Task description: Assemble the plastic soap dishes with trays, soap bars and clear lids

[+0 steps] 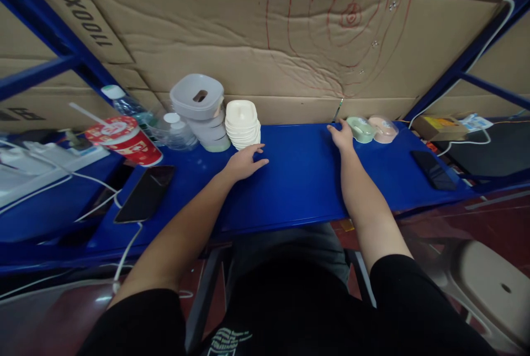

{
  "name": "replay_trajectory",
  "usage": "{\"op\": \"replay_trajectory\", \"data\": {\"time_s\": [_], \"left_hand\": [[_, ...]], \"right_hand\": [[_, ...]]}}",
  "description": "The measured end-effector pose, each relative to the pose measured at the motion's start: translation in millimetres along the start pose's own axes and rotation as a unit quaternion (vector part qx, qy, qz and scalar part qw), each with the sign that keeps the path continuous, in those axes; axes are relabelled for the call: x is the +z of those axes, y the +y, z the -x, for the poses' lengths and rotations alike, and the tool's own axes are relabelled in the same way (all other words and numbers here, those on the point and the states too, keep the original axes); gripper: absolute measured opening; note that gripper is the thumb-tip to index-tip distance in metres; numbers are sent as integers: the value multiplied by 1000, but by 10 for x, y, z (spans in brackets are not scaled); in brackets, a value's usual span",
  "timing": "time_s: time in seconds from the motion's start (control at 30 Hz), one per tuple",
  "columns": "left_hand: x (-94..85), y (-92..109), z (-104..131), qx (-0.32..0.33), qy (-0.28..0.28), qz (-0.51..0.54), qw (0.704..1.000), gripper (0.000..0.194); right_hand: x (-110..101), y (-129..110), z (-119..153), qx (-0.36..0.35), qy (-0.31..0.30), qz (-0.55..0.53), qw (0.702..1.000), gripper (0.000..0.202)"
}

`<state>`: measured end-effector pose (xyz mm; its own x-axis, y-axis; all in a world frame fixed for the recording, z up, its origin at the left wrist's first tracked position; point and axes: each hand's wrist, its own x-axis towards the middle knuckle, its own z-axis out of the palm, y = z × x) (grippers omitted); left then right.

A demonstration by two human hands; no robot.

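Observation:
My left hand (pixel 247 162) is open, its fingers apart, just in front of a stack of cream-coloured square containers (pixel 242 124). Whether it touches the stack I cannot tell. Left of that stack stand grey containers (pixel 197 99), piled on one another. My right hand (pixel 343 136) is open too, thumb and fingers spread, holding nothing, at the left side of a round green container (pixel 361 129). A similar pink container (pixel 383 129) sits to the right of the green one. Behind my right hand a thin pen-like item (pixel 338 109) leans against the cardboard.
On the blue table (pixel 290 185), a red cup with a straw (pixel 128 141), clear bottles (pixel 178 131) and a phone (pixel 146 194) are at left. Another phone (pixel 433 169) lies at right. Cardboard (pixel 248 30) stands behind, blue metal posts at both sides.

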<state>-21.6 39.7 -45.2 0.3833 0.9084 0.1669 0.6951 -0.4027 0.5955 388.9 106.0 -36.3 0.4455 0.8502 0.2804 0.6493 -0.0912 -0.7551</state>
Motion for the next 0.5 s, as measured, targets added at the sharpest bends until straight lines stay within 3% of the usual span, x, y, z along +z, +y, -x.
{"op": "replay_trajectory", "data": {"time_s": [0.13, 0.23, 0.37, 0.5], "left_hand": [[-65, 61, 13, 33, 7, -22, 999, 63], [-206, 151, 36, 95, 85, -55, 990, 47], [-393, 237, 84, 97, 247, -55, 963, 36], [-453, 198, 101, 35, 286, -33, 957, 53]], "right_hand": [[-20, -13, -4, 19, 22, -15, 999, 71], [40, -108, 62, -23, -6, 14, 1000, 65], [211, -337, 296, -119, -122, 96, 981, 61], [334, -566, 586, -195, -252, 215, 923, 64]]}}
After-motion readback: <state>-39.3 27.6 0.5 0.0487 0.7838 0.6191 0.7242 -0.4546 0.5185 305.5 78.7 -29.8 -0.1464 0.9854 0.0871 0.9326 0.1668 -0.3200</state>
